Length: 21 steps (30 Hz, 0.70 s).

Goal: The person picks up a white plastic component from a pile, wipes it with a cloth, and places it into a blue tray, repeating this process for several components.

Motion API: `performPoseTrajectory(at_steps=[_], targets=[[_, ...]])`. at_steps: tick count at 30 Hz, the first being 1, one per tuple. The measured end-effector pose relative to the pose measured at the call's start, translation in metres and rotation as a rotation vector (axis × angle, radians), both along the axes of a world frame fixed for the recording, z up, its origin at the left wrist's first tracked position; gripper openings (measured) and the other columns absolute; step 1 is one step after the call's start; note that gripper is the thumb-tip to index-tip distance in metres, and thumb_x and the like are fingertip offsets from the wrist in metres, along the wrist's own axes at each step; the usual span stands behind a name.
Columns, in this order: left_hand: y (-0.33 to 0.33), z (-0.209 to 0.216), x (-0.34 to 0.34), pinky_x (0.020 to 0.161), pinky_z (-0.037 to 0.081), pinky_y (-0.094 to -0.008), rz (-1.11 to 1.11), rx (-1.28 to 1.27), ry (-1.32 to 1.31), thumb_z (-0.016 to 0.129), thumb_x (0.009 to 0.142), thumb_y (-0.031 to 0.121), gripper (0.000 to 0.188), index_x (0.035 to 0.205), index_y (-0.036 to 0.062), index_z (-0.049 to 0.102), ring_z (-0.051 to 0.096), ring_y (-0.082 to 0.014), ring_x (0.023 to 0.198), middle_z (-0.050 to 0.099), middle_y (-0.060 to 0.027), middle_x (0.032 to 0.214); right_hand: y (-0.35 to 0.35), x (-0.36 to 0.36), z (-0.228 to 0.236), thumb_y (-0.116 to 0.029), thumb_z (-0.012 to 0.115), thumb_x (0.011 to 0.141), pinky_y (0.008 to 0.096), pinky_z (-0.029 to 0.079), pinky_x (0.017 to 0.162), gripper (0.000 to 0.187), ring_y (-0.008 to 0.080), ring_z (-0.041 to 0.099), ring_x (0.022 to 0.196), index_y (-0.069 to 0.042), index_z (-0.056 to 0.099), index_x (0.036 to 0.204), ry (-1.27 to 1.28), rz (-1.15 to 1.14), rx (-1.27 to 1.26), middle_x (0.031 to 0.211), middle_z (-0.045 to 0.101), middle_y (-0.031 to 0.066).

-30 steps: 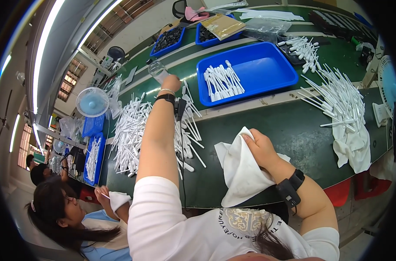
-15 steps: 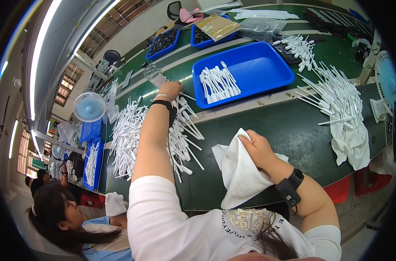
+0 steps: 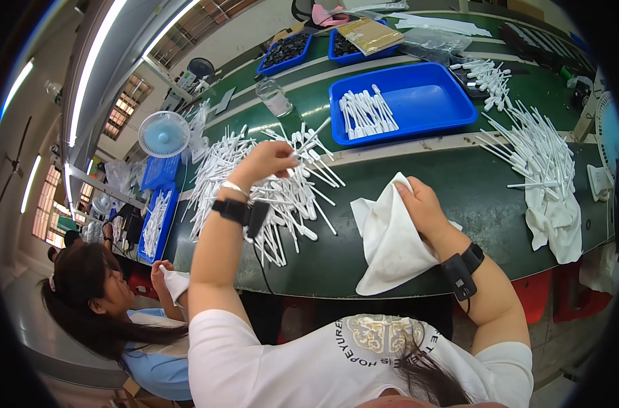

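My left hand (image 3: 270,162) is over a loose pile of white plastic sticks with thicker ends (image 3: 218,170). Its thumb and fingers are pinched together; a small white bit shows at the tips, too little to name. A folded white cloth (image 3: 393,241) hangs from my right hand (image 3: 424,207), which grips its upper part above the near edge of the green table. Beyond both hands, a blue tray (image 3: 432,102) holds a row of similar white sticks (image 3: 367,112) at its left side. Behind the pile stands a clear glass bottle (image 3: 277,102) with a pale label.
At the right, more white sticks (image 3: 541,149) lie on another white cloth (image 3: 558,228). Blue trays of black parts (image 3: 282,53) stand at the back. Small fans (image 3: 164,134) flank the table. A co-worker (image 3: 112,292) sits at my left, holding a cloth.
My left hand has drawn back from beside the bottle to above the pile of sticks. The bottle, tilted before, now stands upright. My right hand keeps its grip on the cloth.
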<state>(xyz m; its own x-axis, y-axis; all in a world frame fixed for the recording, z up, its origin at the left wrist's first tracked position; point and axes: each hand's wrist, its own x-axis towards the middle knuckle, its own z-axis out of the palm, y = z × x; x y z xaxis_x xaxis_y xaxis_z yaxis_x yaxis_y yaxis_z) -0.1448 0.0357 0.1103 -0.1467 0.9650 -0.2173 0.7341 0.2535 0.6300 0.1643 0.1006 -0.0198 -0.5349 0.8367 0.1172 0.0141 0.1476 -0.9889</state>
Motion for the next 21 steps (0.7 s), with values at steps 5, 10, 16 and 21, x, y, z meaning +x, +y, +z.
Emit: performPoseTrajectory(at_steps=[5, 10, 16, 21], targets=[[-0.034, -0.059, 0.066, 0.05, 0.048, -0.0247, 0.014, 0.223, -0.843, 0.059, 0.084, 0.018, 0.02, 0.091, 0.0008, 0.055, 0.057, -0.015, 0.054, 0.061, -0.012, 0.077, -0.004, 0.006, 0.017, -0.022, 0.047, 0.092, 0.0239, 0.043, 0.064, 0.021, 0.0076, 0.051, 0.072, -0.003, 0.055, 0.095, 0.287, 0.051, -0.338, 0.082, 0.057, 0.0014], [-0.032, -0.089, 0.117, 0.048, 0.047, -0.0248, -0.084, 0.27, -1.554, 0.055, 0.087, 0.017, 0.014, 0.09, 0.0035, 0.052, 0.057, -0.0163, 0.053, 0.061, -0.0152, 0.079, -0.001, 0.013, 0.024, -0.022, 0.048, 0.091, 0.0236, 0.044, 0.066, 0.022, 0.0076, 0.052, 0.076, -0.003, 0.055, 0.101, 0.46, 0.084, -0.363, 0.087, 0.058, 0.0025], [-0.03, -0.106, 0.121, 0.049, 0.047, -0.0246, -0.088, 0.189, -1.672, 0.053, 0.088, 0.017, 0.012, 0.086, 0.0056, 0.05, 0.057, -0.0155, 0.054, 0.06, -0.0149, 0.079, 0.008, 0.02, 0.015, -0.02, 0.053, 0.089, 0.0241, 0.043, 0.065, 0.023, 0.009, 0.052, 0.074, -0.001, 0.056, 0.102, -0.071, 0.096, 0.065, 0.086, 0.06, 0.002], [-0.031, -0.112, 0.125, 0.052, 0.046, -0.0237, -0.056, 0.204, -1.654, 0.054, 0.087, 0.016, 0.011, 0.085, 0.0053, 0.051, 0.056, -0.0141, 0.055, 0.06, -0.0131, 0.078, 0.012, 0.024, 0.02, -0.02, 0.055, 0.087, 0.025, 0.043, 0.063, 0.022, 0.0098, 0.051, 0.069, 0.0, 0.058, 0.095, -0.301, -0.009, 0.179, 0.079, 0.059, 0.0011]])
